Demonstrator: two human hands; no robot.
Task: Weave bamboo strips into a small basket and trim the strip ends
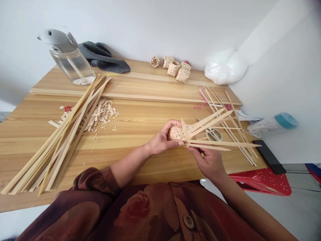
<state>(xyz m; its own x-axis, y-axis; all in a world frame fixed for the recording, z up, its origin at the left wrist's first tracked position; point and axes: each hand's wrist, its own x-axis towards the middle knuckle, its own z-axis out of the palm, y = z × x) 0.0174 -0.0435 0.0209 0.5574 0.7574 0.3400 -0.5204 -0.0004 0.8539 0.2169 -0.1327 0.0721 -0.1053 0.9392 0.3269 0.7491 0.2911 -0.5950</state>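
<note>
A person's left hand (163, 139) curls around a small, egg-shaped woven bamboo form (177, 133) at lower centre of the frame, fingers closed over its top. The right hand (207, 164), half closed, pinches long pale bamboo strips (213, 144) fanning from the form's end. Just beyond the hands, scissors with pale green handles (214, 135) lie on a light wooden table (130, 160) among crossed loose strips (225, 124). At left, a heap of long bamboo strips (57, 140) sprawls beside a pile of cut chips (102, 115). Five small woven bamboo pieces (174, 68) sit at upper centre, between a clear plastic spray bottle (70, 63) with a crumpled grey cloth (105, 58) at upper left and a white plastic bag (225, 67) at upper right.
</note>
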